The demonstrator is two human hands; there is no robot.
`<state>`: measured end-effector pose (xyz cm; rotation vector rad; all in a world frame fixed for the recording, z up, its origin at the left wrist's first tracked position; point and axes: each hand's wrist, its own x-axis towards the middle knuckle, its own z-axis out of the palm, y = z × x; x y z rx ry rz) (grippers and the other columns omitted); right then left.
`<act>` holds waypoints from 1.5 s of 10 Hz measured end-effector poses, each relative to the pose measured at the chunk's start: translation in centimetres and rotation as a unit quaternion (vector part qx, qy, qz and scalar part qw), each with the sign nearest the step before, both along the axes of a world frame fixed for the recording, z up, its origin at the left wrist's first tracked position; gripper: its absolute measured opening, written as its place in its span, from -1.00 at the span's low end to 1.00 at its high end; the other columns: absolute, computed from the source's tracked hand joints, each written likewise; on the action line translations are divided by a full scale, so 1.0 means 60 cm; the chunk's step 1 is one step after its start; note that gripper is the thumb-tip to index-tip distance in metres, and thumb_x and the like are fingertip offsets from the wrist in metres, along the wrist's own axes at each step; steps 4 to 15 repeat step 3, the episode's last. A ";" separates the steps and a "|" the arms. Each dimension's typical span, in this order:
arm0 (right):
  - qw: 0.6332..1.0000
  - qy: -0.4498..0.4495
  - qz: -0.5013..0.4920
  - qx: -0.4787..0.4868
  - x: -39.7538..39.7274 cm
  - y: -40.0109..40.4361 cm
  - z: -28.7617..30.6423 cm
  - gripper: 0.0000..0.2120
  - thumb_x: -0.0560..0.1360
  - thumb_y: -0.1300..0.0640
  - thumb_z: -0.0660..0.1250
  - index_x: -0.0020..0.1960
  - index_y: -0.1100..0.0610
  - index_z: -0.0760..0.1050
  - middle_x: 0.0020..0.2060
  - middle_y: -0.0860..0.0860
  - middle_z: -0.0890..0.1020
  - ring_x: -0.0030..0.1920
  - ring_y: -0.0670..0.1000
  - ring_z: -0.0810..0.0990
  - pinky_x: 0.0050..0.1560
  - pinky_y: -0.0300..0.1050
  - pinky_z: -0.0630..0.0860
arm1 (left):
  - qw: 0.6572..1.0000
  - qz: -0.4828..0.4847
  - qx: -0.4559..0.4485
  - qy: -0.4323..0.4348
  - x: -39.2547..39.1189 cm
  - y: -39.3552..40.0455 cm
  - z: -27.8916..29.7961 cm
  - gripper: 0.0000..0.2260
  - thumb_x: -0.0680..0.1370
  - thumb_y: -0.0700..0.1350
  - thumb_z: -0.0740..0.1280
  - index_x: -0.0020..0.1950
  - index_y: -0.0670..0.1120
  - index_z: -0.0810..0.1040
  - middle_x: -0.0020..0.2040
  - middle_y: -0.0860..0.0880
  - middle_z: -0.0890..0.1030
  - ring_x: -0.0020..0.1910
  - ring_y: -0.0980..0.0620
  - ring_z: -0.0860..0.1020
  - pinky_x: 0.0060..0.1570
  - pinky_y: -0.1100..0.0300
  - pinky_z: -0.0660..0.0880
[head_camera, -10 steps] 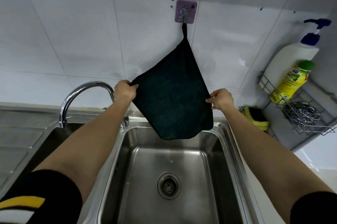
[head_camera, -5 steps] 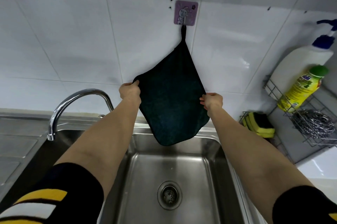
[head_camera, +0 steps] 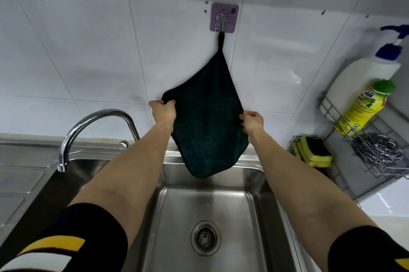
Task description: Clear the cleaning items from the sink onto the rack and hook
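- The left hand [head_camera: 163, 109] pinches the left corner of the dark green cloth [head_camera: 208, 121], fingers pressed together over the folded edge.
- The right hand [head_camera: 252, 121] grips the cloth's right edge, fingers curled around it with the thumb on the near side.
- The cloth hangs by its black loop [head_camera: 220, 39] from the purple rabbit hook [head_camera: 224, 17] stuck to the white tiled wall [head_camera: 88, 54], stretched between both hands; its lower corner dangles over the back rim of the sink [head_camera: 261, 205].
- The sink basin shows only its drain strainer [head_camera: 205, 237].
- The chrome faucet [head_camera: 93, 125] arches just left of the left forearm, spout pointing down over the darker left basin [head_camera: 33, 201].
- At the right a wire rack [head_camera: 380, 172] is fixed to the wall: it holds a white pump bottle [head_camera: 358, 85], a yellow dish-soap bottle [head_camera: 363, 110] leaning against it, and a steel wool scrubber [head_camera: 376, 147].
- A lower wire basket [head_camera: 294, 143], probably part of the same rack, holds yellow-and-black sponges [head_camera: 314, 154].
- Open wall lies on either side of the cloth; the right wrist is well apart from the basket.
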<state>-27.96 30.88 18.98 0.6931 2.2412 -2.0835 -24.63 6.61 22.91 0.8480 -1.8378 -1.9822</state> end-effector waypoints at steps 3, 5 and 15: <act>0.969 0.002 0.102 0.225 0.062 -0.007 0.053 -0.59 0.53 0.01 0.31 0.31 0.17 0.41 0.26 0.13 0.55 0.23 0.16 0.53 0.27 0.00 0.46 | 0.991 -0.055 -0.125 -0.002 0.045 -0.008 0.035 -0.61 0.52 -0.11 0.31 0.29 -0.18 0.30 -0.09 -0.04 0.48 -0.09 -0.05 0.47 -0.10 0.15 0.39; 0.969 0.002 0.102 0.225 0.062 -0.007 0.053 -0.59 0.53 0.01 0.31 0.31 0.17 0.41 0.26 0.13 0.55 0.23 0.16 0.53 0.27 0.00 0.46 | 0.991 -0.055 -0.125 -0.002 0.045 -0.008 0.035 -0.61 0.52 -0.11 0.31 0.29 -0.18 0.30 -0.09 -0.04 0.48 -0.09 -0.05 0.47 -0.10 0.15 0.39; 0.969 0.002 0.102 0.225 0.062 -0.007 0.053 -0.59 0.53 0.01 0.31 0.31 0.17 0.41 0.26 0.13 0.55 0.23 0.16 0.53 0.27 0.00 0.46 | 0.991 -0.055 -0.125 -0.002 0.045 -0.008 0.035 -0.61 0.52 -0.11 0.31 0.29 -0.18 0.30 -0.09 -0.04 0.48 -0.09 -0.05 0.47 -0.10 0.15 0.39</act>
